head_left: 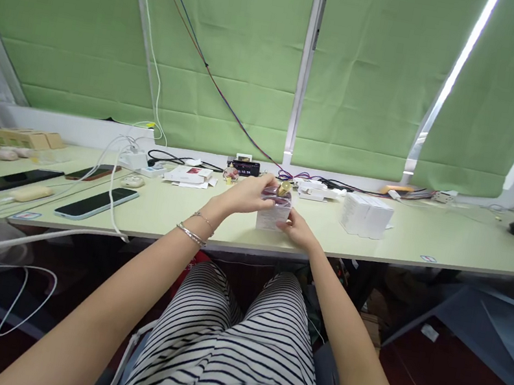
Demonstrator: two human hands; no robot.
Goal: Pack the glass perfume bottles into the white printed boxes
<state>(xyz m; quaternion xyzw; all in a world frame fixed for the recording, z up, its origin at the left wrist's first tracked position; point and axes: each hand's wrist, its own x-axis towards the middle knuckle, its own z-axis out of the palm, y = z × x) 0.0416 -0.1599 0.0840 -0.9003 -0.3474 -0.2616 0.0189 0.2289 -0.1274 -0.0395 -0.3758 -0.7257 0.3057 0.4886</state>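
Note:
Near the table's front edge stands a small white box (272, 217) with fine print on its front. A see-through, dark reddish item (280, 198) with a gold cap (283, 188), which looks like a small bottle, shows at the top of the box. My left hand (251, 194) reaches over from the left, its fingers closed around this item. Whether its lower part is inside the box is hidden. Low on the right side of the box, my right hand (299, 230) grips it between thumb and fingers.
A row of white boxes (365, 216) stands to the right. Flattened white cartons (191, 175) lie at the back left, near a phone showing a timer (245, 168). Further left are another phone (97, 202), a dark tablet-like device (12, 180) and white cables (27, 239).

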